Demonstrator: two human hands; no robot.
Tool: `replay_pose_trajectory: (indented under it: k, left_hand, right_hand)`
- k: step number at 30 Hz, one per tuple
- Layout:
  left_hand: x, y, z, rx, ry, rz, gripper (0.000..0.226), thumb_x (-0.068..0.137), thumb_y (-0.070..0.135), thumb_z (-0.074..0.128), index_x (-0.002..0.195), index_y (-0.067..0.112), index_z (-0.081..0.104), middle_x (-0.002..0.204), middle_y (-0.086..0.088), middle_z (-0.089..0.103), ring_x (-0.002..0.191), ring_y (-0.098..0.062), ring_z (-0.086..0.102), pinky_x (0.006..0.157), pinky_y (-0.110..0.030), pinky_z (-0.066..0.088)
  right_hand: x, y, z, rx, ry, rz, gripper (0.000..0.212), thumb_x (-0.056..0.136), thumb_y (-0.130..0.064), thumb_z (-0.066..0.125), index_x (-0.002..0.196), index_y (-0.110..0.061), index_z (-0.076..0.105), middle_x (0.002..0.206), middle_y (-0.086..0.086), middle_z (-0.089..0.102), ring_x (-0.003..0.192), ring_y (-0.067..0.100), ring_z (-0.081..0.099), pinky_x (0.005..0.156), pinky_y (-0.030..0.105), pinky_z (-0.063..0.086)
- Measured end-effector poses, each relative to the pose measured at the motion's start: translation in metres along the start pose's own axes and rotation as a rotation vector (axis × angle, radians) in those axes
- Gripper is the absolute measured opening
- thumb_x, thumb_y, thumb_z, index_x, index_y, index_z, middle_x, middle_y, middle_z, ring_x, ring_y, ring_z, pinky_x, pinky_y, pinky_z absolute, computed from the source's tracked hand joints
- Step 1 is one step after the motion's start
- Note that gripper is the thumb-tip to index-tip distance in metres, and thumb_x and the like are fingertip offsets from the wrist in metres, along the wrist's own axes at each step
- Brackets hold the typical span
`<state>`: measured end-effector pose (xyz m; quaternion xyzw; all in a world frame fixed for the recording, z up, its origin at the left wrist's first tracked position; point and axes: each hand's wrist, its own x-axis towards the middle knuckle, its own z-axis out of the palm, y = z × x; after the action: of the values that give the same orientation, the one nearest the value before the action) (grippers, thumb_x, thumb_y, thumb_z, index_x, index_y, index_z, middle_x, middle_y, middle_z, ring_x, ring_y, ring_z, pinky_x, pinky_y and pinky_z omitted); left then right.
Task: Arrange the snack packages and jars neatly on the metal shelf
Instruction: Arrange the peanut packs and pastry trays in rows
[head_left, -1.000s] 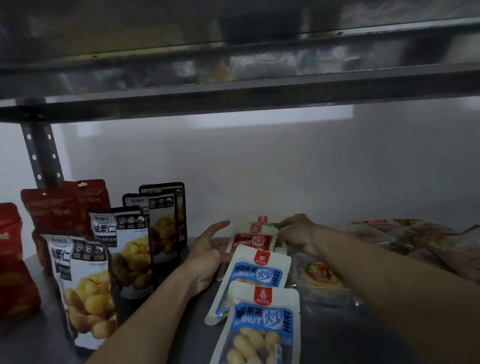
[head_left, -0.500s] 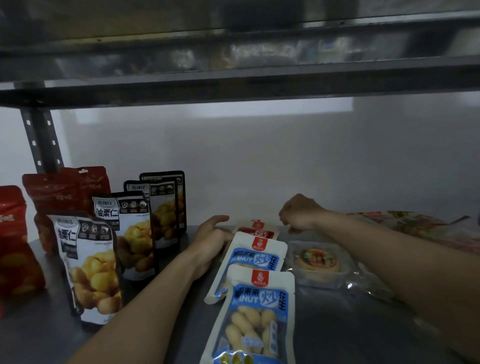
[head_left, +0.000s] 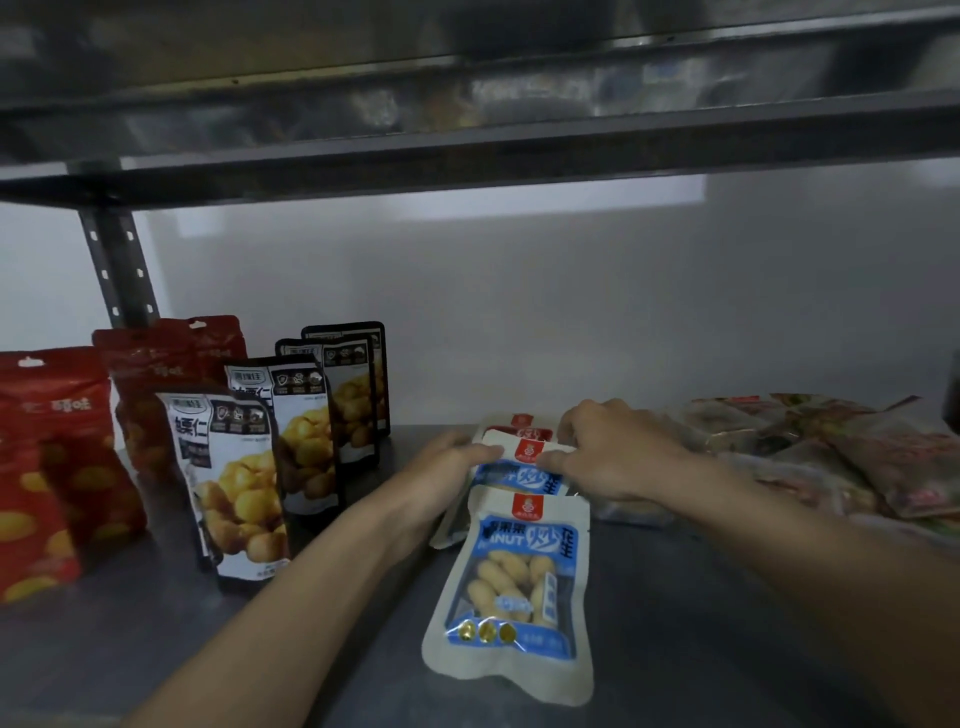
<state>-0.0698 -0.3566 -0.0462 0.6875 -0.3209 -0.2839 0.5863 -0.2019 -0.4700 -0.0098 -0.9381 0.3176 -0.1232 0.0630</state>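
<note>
Blue-and-white peanut pouches lie in a row on the metal shelf (head_left: 727, 623). The nearest peanut pouch (head_left: 514, 592) lies flat and untouched. My left hand (head_left: 441, 478) and my right hand (head_left: 608, 452) both grip the top edge of the second blue peanut pouch (head_left: 519, 478), one at each side. Behind it a red-labelled peanut pouch (head_left: 522, 428) lies flat, partly hidden by my fingers. Several black chestnut bags (head_left: 234, 483) stand upright in a line to the left.
Red snack bags (head_left: 47, 457) stand at the far left near the shelf's upright post (head_left: 119, 270). A loose pile of clear-wrapped snack packs (head_left: 841, 457) lies at the right. The upper shelf (head_left: 467, 130) hangs low overhead. White wall behind.
My right hand came forward from the back packs onto the second blue pouch. My left hand slid right to grip the same pouch.
</note>
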Motion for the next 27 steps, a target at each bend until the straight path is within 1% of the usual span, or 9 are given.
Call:
replay_pose_trajectory:
  k: [4,8,11,13,16,20,23,25,27]
  left_hand:
    - [-0.008,-0.004,0.004,-0.020,-0.008,0.005,0.031,0.089,0.019,0.062,0.119,0.012,0.057,0.103,-0.015,0.072,0.095,-0.033,0.070,0.092,-0.050,0.052]
    - [-0.013,-0.004,0.002,-0.008,-0.023,0.022,0.029,0.090,0.019,0.060,0.118,0.012,0.059,0.101,-0.011,0.074,0.092,-0.029,0.071,0.093,-0.050,0.052]
    - [-0.023,-0.004,-0.002,0.022,0.026,0.011,0.054,0.082,0.036,0.065,0.128,0.012,0.050,0.112,-0.010,0.069,0.098,-0.029,0.068,0.091,-0.052,0.052]
    - [-0.028,-0.006,-0.005,0.029,0.041,0.008,0.066,0.081,0.043,0.066,0.137,0.019,0.041,0.123,-0.005,0.061,0.106,-0.023,0.062,0.091,-0.045,0.051]
    - [-0.034,-0.008,-0.002,-0.037,-0.017,0.018,0.041,0.086,0.034,0.063,0.122,0.015,0.054,0.095,-0.001,0.070,0.077,-0.012,0.067,0.068,-0.029,0.049]
    - [-0.041,-0.008,0.003,-0.023,-0.071,0.058,0.015,0.091,0.024,0.060,0.105,0.018,0.060,0.067,0.009,0.068,0.055,-0.004,0.064,0.053,-0.020,0.045]
    - [-0.046,-0.008,0.002,-0.015,-0.113,0.100,0.010,0.092,0.012,0.056,0.092,0.021,0.059,0.053,0.016,0.067,0.047,0.007,0.061,0.040,-0.009,0.042]
    - [-0.048,-0.008,0.001,0.004,-0.121,0.122,0.013,0.092,0.008,0.056,0.090,0.021,0.059,0.054,0.016,0.067,0.048,0.006,0.061,0.041,-0.008,0.042]
    - [-0.048,-0.009,0.001,0.027,-0.117,0.139,0.014,0.088,0.008,0.062,0.096,0.020,0.061,0.070,0.010,0.073,0.063,0.000,0.068,0.051,-0.011,0.049]
  right_hand:
    - [-0.002,-0.007,0.011,0.147,0.068,0.010,0.036,0.085,-0.046,0.067,0.104,-0.016,0.060,0.101,0.001,0.064,0.089,0.019,0.061,0.077,0.035,0.053]
    - [-0.005,-0.013,0.019,0.207,0.120,-0.004,0.033,0.088,-0.040,0.065,0.109,-0.014,0.060,0.109,0.002,0.064,0.090,0.017,0.056,0.075,0.029,0.047]
    - [-0.019,-0.017,0.014,0.484,0.138,0.072,0.042,0.089,-0.043,0.064,0.118,-0.013,0.056,0.111,-0.002,0.062,0.093,0.014,0.057,0.076,0.026,0.042]
    - [-0.031,-0.016,0.018,0.727,0.133,0.113,0.027,0.089,-0.045,0.062,0.103,-0.023,0.054,0.094,-0.011,0.062,0.086,0.008,0.061,0.078,0.028,0.049]
    - [-0.044,-0.022,0.028,0.925,0.137,0.119,0.020,0.090,-0.044,0.062,0.083,-0.032,0.047,0.087,-0.013,0.064,0.085,0.011,0.067,0.083,0.036,0.055]
    - [-0.045,-0.037,0.036,1.088,0.179,0.143,0.018,0.092,-0.039,0.060,0.100,-0.029,0.046,0.088,-0.016,0.056,0.082,0.004,0.057,0.084,0.030,0.048]
    - [-0.043,-0.046,0.046,1.118,0.146,0.141,0.049,0.094,-0.038,0.058,0.138,-0.024,0.042,0.103,-0.014,0.055,0.091,0.005,0.054,0.077,0.020,0.042]
    - [-0.043,-0.046,0.047,1.065,0.173,0.127,0.055,0.093,-0.042,0.058,0.142,-0.023,0.041,0.110,-0.013,0.057,0.098,0.006,0.055,0.079,0.020,0.045]
    - [-0.041,-0.038,0.044,0.983,0.213,0.130,0.046,0.091,-0.045,0.058,0.131,-0.024,0.051,0.120,-0.009,0.061,0.110,0.012,0.058,0.093,0.029,0.047]
